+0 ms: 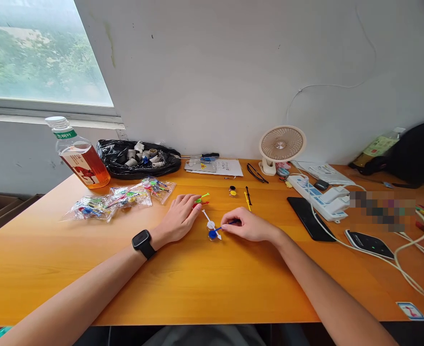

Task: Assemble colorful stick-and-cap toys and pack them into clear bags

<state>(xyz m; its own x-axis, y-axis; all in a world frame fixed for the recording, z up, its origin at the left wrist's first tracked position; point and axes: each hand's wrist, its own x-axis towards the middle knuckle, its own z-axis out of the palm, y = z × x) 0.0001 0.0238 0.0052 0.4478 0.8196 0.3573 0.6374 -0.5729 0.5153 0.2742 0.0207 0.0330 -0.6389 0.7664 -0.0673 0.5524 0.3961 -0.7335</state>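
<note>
My right hand (246, 224) pinches a blue arrow pointer (219, 229) by its shaft, and the other end lies over a blue round base (212, 235). Just behind is a white round base (211, 225) with a white arrow pointer (217, 233) across it. My left hand (177, 216), wearing a black watch, rests palm down with fingers stretched out. Under and beside its fingertips are a green arrow piece (205, 195) and a red arrow piece (201, 203), both partly hidden. Farther back lie a yellow disc (232, 192), a black disc (232, 188), a yellow pointer (248, 201) and a black pointer (248, 194).
Clear bags of coloured pieces (128, 198) lie left, near a tall drink bottle (84, 163). A black plastic bag (139, 161) holds pipe fittings. At right are a fan (283, 144), a power strip (316, 197), a black phone (307, 218) and looping white cables.
</note>
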